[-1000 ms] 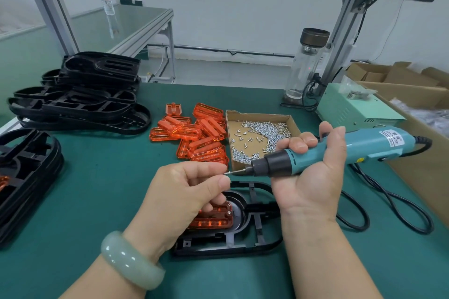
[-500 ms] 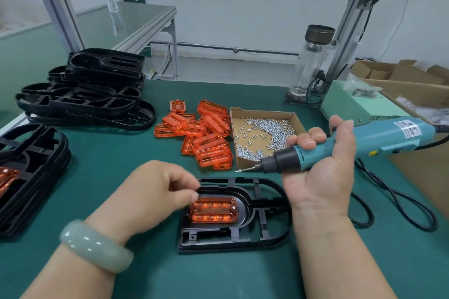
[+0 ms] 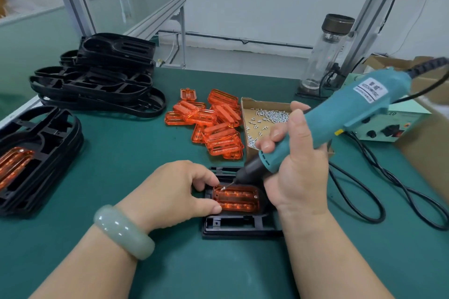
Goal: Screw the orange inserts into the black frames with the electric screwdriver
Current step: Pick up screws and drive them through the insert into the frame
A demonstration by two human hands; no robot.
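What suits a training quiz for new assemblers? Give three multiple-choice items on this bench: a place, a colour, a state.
1. Where does the tip of the electric screwdriver rest?
A. on the far-left corner of the orange insert
B. in the screw box
C. on the bare mat

2. What colour is the bracelet on the left wrist?
A. red
B. pale green
C. black

3. What is the left hand doing?
A. lying flat on the mat
B. lifting a screw
C. gripping the insert's left end in the black frame

1 A: the bit meets that corner.
2 B: the band is pale jade green.
3 C: thumb and fingers curl round that end.
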